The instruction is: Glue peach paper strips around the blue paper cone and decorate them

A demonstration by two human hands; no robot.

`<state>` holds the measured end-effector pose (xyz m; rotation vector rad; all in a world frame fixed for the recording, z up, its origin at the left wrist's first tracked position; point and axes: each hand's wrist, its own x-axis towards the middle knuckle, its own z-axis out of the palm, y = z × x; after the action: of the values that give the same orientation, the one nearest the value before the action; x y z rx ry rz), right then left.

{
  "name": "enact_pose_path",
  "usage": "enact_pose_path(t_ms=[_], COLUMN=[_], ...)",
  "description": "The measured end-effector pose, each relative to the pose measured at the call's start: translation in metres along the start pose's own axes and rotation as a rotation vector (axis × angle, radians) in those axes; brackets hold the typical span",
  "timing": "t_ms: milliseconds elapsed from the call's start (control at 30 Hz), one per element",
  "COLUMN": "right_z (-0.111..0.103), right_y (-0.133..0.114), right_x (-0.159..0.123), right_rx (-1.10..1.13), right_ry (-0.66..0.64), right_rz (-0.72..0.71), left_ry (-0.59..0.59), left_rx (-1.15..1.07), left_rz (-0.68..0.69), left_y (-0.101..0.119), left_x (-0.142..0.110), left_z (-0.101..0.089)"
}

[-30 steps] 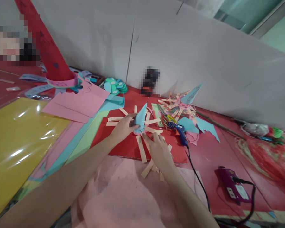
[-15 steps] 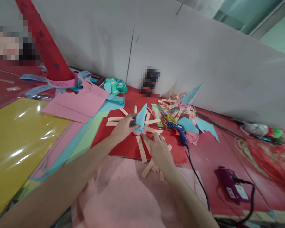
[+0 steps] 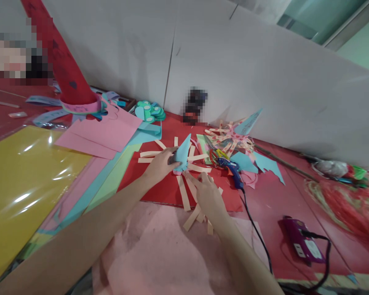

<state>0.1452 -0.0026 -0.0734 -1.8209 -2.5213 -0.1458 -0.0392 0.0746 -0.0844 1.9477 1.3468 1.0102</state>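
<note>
A light blue paper cone (image 3: pixel 183 152) stands upright, its tip leaning slightly right, with a pink rim at its base. Cream paper strips (image 3: pixel 183 193) fan out around that base on a red sheet (image 3: pixel 160 192). My left hand (image 3: pixel 161 166) is closed around the cone's left side, thumb across its front. At the lower right of the base, my right hand (image 3: pixel 207 192) has its index finger pressed along one strip, the other fingers curled; its thumb is hidden. Several loose strips (image 3: pixel 192 217) lie under and beside my right hand.
Right of the red sheet lie a blue glue gun (image 3: pixel 235 174), scissors (image 3: pixel 213 151) and a finished-looking cone with strips (image 3: pixel 247 127). A purple power box (image 3: pixel 304 239) sits at right. Pink sheets (image 3: pixel 98 135), a yellow sheet (image 3: pixel 33 176) and a red cone (image 3: pixel 66 61) occupy the left.
My right index finger has shifted very slightly at the cone's base. The cone and my left hand stay in place.
</note>
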Motion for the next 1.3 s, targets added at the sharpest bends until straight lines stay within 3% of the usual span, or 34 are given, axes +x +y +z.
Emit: enact_pose_path(t_ms=[267,600,933,1067,1167,1300], right_z=[-0.001,-0.006,0.006,0.004,-0.002,-0.01], right_y=[0.0,0.004,0.016,0.016,0.013,0.004], right_x=[0.002,0.011,0.018,0.016,0.013,0.009], right_rx=[-0.073,0.111,0.462,0.669,0.647,0.484], right_ry=[-0.03,-0.092,-0.044,0.122,0.28,0.153], right_rz=[-0.049,0.014,0.085,0.153,0.185,0.188], left_ry=[-0.004,-0.004,-0.001,-0.001,-0.008,-0.005], left_rx=[-0.028,-0.018,-0.027,-0.021,-0.023,-0.018], left_rz=[0.035,0.014,0.023,0.002,0.011,0.007], left_y=[-0.003,-0.002,-0.004,-0.002,0.0,0.001], left_x=[0.0,0.0,0.0,0.0,0.0,0.0], left_z=[0.001,0.001,0.002,0.001,0.001,0.0])
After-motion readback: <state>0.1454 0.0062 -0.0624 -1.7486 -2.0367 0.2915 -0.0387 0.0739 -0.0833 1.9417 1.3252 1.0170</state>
